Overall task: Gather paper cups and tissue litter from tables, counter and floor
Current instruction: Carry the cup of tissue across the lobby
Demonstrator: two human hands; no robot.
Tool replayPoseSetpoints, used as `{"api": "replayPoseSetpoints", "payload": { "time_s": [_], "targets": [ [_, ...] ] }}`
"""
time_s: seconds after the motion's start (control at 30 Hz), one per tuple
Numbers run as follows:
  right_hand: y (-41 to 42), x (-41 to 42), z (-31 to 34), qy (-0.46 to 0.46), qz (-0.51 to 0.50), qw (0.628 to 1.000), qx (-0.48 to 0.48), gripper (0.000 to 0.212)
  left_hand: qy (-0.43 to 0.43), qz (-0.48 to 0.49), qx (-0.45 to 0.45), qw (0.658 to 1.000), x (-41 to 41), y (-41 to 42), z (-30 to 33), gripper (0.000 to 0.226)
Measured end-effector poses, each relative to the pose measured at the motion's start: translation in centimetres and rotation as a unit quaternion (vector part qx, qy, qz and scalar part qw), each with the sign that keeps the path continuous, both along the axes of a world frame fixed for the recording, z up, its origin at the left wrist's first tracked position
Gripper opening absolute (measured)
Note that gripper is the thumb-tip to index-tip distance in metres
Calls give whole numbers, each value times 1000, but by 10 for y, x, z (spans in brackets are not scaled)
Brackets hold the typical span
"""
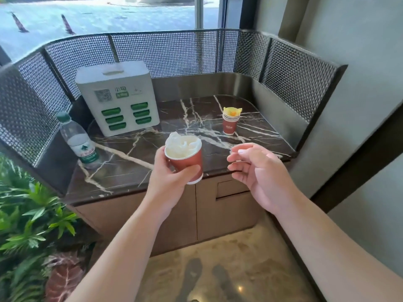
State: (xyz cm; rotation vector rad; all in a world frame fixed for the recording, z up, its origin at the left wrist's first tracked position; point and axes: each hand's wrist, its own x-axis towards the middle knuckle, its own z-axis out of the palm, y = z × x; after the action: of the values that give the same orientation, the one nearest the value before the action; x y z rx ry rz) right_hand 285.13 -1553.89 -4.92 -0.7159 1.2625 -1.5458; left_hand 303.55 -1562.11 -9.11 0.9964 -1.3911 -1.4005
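My left hand (168, 179) grips a red paper cup (186, 161) stuffed with crumpled white tissue (182, 143), held above the front edge of the dark marble counter (165, 118). My right hand (250, 168) hovers to the right of that cup, empty, fingers loosely curled and apart. Farther back on the counter stands a stack of red paper cups (230, 124) with a yellow wrapper (232, 111) poking out of the top one.
A white power-bank station with green slots (117, 99) stands at the counter's back left. A plastic water bottle (77, 141) stands near the left edge. Metal mesh screens (165, 53) wall the counter. Green plants (28, 214) fill the lower left. Cabinet doors (218, 210) are below.
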Motion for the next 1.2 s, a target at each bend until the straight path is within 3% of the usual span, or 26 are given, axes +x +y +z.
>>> {"api": "replayPoseSetpoints", "payload": {
  "time_s": [0.37,0.77,1.0,1.2],
  "targets": [
    [-89,-16,-8,10,-25,1000,-11,15,-19,-33,6,999,-15,-97,1,74],
    [-193,-91,-31,-25,-22,999,8,19,-57,-25,42,997,-99,-192,-32,71],
    [-268,-156,-26,-42,-4,999,-13,17,-108,-15,21,994,-161,-255,-29,85],
    [-307,-181,-39,-37,12,999,11,19,-141,14,72,987,-184,-292,-63,94]
  ]
}}
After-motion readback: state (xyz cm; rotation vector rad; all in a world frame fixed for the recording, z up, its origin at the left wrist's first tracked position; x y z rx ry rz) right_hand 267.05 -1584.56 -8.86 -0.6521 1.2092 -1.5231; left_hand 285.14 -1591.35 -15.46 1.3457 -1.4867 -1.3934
